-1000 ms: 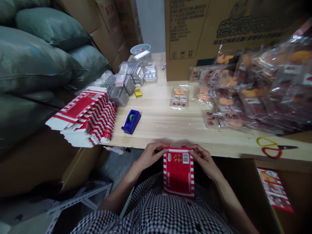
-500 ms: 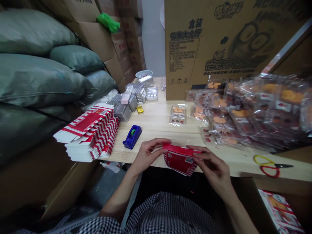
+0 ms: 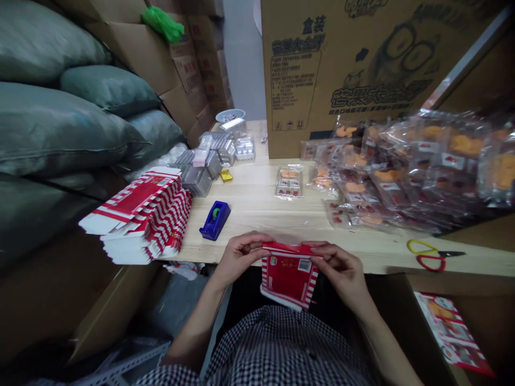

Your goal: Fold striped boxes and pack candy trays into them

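Note:
A red cardboard box (image 3: 287, 276) with red-and-white striped sides hangs between my hands at the table's front edge, its barcode face towards me. My left hand (image 3: 243, 257) pinches its upper left corner between thumb and fingers. At the upper right corner, my right hand (image 3: 340, 268) grips the box the same way. Beyond my left hand lies a blue tape dispenser (image 3: 215, 220) with a green core. Scissors (image 3: 432, 254) with yellow and red handles rest to the right of my right hand.
Flat striped cartons (image 3: 148, 214) are stacked at left, with clear plastic cases (image 3: 201, 174) and a yellow packet (image 3: 226, 175) behind. Clear-wrapped packs (image 3: 386, 177) pile up at right; a single pack (image 3: 289, 181) lies mid-table. A large cardboard box (image 3: 298, 107) stands at the back.
The red box has tilted so that its barcode face shows more fully, its lower edge nearer my body. Both hands keep their hold. The whole view has shifted slightly.

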{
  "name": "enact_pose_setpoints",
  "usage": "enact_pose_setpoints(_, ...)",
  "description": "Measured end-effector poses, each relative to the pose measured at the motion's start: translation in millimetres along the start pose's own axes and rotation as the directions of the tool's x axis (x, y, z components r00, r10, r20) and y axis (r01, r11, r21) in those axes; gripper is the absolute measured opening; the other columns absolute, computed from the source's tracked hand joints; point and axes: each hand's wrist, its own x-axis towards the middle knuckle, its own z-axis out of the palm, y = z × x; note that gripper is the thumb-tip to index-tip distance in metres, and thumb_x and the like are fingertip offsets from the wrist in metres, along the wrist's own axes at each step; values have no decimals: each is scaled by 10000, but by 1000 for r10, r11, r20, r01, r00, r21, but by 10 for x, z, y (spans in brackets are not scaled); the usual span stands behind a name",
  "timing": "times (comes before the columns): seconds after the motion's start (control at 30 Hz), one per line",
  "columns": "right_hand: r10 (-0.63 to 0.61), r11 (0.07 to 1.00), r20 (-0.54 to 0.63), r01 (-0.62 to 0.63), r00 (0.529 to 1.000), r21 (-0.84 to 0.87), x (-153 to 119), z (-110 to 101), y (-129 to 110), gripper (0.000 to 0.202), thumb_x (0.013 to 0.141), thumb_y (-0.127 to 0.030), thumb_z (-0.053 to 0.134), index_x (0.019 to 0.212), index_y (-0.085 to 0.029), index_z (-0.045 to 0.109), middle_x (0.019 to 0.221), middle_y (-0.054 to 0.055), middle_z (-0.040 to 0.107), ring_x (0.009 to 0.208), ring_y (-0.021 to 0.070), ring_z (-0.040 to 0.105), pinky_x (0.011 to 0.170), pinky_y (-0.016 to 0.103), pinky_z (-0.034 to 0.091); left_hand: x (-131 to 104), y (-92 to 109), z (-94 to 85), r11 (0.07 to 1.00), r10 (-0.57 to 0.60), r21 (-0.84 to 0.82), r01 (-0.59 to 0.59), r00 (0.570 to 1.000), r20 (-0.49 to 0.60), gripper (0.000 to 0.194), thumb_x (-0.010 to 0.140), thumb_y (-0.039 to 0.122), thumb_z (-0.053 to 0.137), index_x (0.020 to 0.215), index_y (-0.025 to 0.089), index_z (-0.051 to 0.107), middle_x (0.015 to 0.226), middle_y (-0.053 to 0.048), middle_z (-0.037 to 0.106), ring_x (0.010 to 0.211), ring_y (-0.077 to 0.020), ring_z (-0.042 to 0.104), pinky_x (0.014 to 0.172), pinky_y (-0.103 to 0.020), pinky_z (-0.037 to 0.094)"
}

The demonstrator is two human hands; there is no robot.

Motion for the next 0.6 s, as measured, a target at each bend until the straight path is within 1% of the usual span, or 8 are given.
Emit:
enact_pose_setpoints(0.1, 154, 987, -4, -153, 988, 55, 56, -41, 100, 143, 831, -283, 760, 966, -249, 730, 1082, 53, 754, 866, 165, 707, 783, 271, 562, 11, -86, 16, 999, -35, -18, 36, 997, 64, 418, 807, 211, 759, 1216, 193, 674, 1129, -94, 734, 997, -193, 704, 884, -294, 563)
enact_pose_setpoints(0.2, 277, 951, 61, -282, 959, 128, 108, -54, 198, 196, 823, -313, 769, 997, -236, 721, 1067, 58, 762, 802, 159, 713, 766, 273, 564, 3, -208, 40, 1000, -18, 25, 18, 999, 30, 431, 864, 247, 699, 1287, 213, 622, 1248, -111, 678, 1055, -207, 680, 896, -320, 552)
enact_pose_setpoints(0.3, 308, 933, 110, -322, 945, 161, 138, -38, 289, 224, 809, -324, 780, 1000, -227, 717, 1077, 65, 761, 867, 187, 723, 792, 292, 559, -26, -329, 27, 980, 25, 199, -24, 1000, 0, 334, 907, 269, 643, 1235, 209, 668, 1249, -111, 667, 1071, -201, 658, 896, -303, 530)
enact_pose_setpoints(0.37, 316, 928, 130, -334, 940, 166, 141, -25, 354, 228, 805, -328, 783, 999, -227, 718, 1095, 66, 757, 914, 196, 720, 826, 305, 552, -54, -398, 1, 963, 38, 268, -35, 999, -7, 306, 911, 274, 637, 1204, 205, 691, 1219, -108, 676, 1050, -194, 657, 893, -300, 523)
enact_pose_setpoints(0.43, 329, 921, 149, -352, 932, 167, 132, -18, 423, 219, 802, -335, 785, 981, -226, 722, 1104, 66, 755, 942, 199, 716, 864, 320, 542, -86, -458, -25, 963, 43, 267, -38, 999, -16, 293, 904, 276, 647, 1181, 200, 703, 1204, -108, 682, 1059, -198, 657, 921, -316, 517)
enact_pose_setpoints(0.5, 352, 909, 165, -379, 921, 172, 115, -16, 484, 212, 796, -349, 789, 953, -221, 724, 1087, 67, 760, 940, 199, 716, 872, 327, 537, -117, -511, -40, 970, 36, 239, -30, 999, -20, 271, 892, 277, 662, 1143, 193, 718, 1235, -110, 673, 1136, -216, 634, 973, -337, 501)
enact_pose_setpoints(0.53, 364, 903, 168, -391, 916, 177, 107, -15, 508, 215, 793, -357, 790, 945, -220, 723, 1075, 68, 763, 929, 198, 718, 863, 326, 538, -130, -536, -42, 975, 25, 223, -19, 999, -23, 264, 886, 280, 669, 1128, 189, 722, 1251, -112, 668, 1168, -225, 622, 990, -344, 496)
enact_pose_setpoints(0.6, 379, 896, 162, -406, 911, 183, 97, -13, 537, 229, 793, -368, 789, 955, -221, 721, 1067, 70, 765, 915, 198, 721, 846, 324, 539, -148, -581, -36, 983, -21, 181, 27, 999, -32, 282, 880, 295, 675, 1134, 179, 715, 1245, -115, 676, 1154, -231, 636, 980, -351, 510)
